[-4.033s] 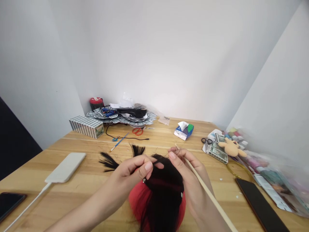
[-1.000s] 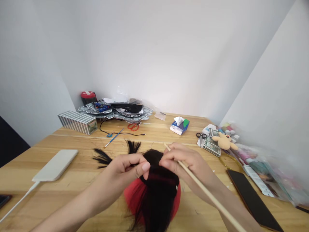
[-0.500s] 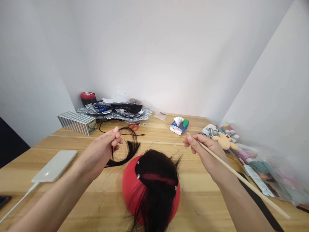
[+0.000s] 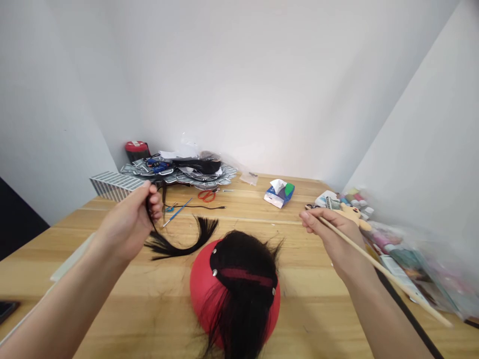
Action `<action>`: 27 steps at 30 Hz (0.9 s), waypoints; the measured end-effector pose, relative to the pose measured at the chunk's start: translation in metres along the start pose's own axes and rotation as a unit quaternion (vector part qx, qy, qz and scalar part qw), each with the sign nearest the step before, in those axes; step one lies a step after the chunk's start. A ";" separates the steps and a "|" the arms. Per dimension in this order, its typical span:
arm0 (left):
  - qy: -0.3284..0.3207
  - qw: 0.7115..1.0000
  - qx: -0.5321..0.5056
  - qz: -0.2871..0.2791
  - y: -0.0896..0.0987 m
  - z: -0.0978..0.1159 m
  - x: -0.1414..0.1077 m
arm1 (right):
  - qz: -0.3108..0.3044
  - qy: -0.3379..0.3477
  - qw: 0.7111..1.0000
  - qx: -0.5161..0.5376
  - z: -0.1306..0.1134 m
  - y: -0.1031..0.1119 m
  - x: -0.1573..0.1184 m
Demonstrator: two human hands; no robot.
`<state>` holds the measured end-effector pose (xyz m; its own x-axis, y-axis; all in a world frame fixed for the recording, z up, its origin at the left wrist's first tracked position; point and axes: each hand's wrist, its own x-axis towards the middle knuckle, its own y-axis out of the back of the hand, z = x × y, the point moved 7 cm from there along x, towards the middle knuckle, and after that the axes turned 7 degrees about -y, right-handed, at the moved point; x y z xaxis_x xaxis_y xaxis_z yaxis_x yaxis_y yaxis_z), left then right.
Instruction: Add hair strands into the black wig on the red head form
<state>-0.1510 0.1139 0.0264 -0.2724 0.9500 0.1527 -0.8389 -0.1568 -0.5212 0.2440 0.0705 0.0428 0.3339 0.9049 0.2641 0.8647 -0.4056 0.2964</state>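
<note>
The fingers (image 4: pixel 155 200) of the left hand (image 4: pixel 129 219) are curled together, pinching a thin black strand (image 4: pixel 148 212) to the left of the red ball (image 4: pixel 204 279) and beyond it. The fingers of the right hand (image 4: pixel 333 224) pinch a wooden stick (image 4: pixel 377 259) near its thin end, beyond the ball and to its right.

Four seconds ago both hands were close together over the ball; now they are well apart, one on either side, and the left has moved farther out in the last half second. The black hair (image 4: pixel 243 249) on the ball is uncovered, three pins (image 4: pixel 214 272) showing.

The stick's long axis runs diagonally: its thin end points away from the person and leftward, while its thick end points back toward the person, to the right of the ball. The strand hangs roughly upright.

On the table (image 4: pixel 149 299), a bundle of black hair (image 4: pixel 204 232) curves just beyond the ball, to its left. Farther beyond the ball lie a blue brush (image 4: pixel 177 213), orange scissors (image 4: pixel 207 195) and a tissue packet (image 4: pixel 279 194).
</note>
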 end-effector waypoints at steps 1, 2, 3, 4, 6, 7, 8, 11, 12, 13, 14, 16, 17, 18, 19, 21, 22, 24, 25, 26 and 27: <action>0.007 1.000 0.013 -0.004 -0.005 -0.006 -0.005 | -0.013 0.014 1.000 -0.003 -0.008 -0.005 -0.007; 0.013 0.999 0.028 -0.008 -0.010 -0.012 -0.011 | -0.030 0.028 0.999 -0.005 -0.018 -0.011 -0.014; 0.018 0.999 0.042 -0.012 -0.017 -0.018 -0.019 | -0.050 0.043 0.998 -0.006 -0.027 -0.019 -0.023; 0.022 0.998 0.055 -0.019 -0.023 -0.023 -0.027 | -0.077 0.058 0.995 -0.007 -0.036 -0.029 -0.033; 0.046 0.995 0.079 -0.050 -0.039 -0.034 -0.048 | -0.143 0.093 0.985 -0.006 -0.054 -0.052 -0.054; 0.063 0.992 0.086 -0.072 -0.046 -0.038 -0.058 | -0.176 0.129 0.976 -0.004 -0.064 -0.065 -0.066; 0.080 0.988 0.093 -0.095 -0.053 -0.042 -0.069 | -0.218 0.211 0.953 0.003 -0.079 -0.078 -0.080; 0.117 0.975 0.113 -0.150 -0.067 -0.047 -0.094 | -0.235 0.384 0.893 0.008 -0.106 -0.098 -0.111; 0.122 0.971 0.120 -0.166 -0.069 -0.047 -0.099 | -0.230 0.407 0.884 -0.001 -0.108 -0.102 -0.115; 0.124 0.967 0.127 -0.183 -0.071 -0.047 -0.104 | -0.228 0.413 0.882 -0.008 -0.109 -0.105 -0.115; 0.125 0.962 0.134 -0.200 -0.073 -0.046 -0.106 | -0.225 0.409 0.885 -0.012 -0.108 -0.106 -0.113; 0.121 0.953 0.152 -0.233 -0.075 -0.044 -0.108 | -0.209 0.381 0.901 -0.001 -0.104 -0.103 -0.103; 0.116 0.948 0.164 -0.247 -0.075 -0.043 -0.107 | -0.197 0.363 0.911 0.014 -0.102 -0.099 -0.098; 0.108 0.944 0.176 -0.259 -0.076 -0.041 -0.105 | -0.187 0.340 0.921 0.025 -0.099 -0.095 -0.092; 0.098 0.940 0.189 -0.268 -0.076 -0.039 -0.103 | -0.180 0.311 0.933 0.032 -0.095 -0.092 -0.087; 0.072 0.932 0.216 -0.283 -0.078 -0.035 -0.099 | -0.177 0.242 0.953 0.037 -0.086 -0.089 -0.077; 0.058 0.927 0.231 -0.290 -0.079 -0.032 -0.097 | -0.177 0.210 0.961 0.031 -0.082 -0.088 -0.072; 0.031 0.915 0.262 -0.304 -0.081 -0.028 -0.094 | -0.172 0.164 0.971 0.014 -0.075 -0.086 -0.064; 0.018 0.909 0.279 -0.310 -0.081 -0.025 -0.093 | -0.166 0.149 0.975 0.008 -0.072 -0.084 -0.059; 0.005 0.903 0.296 -0.313 -0.081 -0.023 -0.092 | -0.157 0.134 0.978 0.002 -0.070 -0.080 -0.055; -0.009 0.897 0.312 -0.312 -0.080 -0.020 -0.090 | -0.142 0.122 0.982 -0.005 -0.068 -0.075 -0.051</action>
<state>-0.0503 0.0463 0.0375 0.3393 0.9015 0.2687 -0.9298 0.2780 0.2413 0.1368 0.0464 0.0696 -0.0209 0.9245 0.3806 0.9055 -0.1439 0.3992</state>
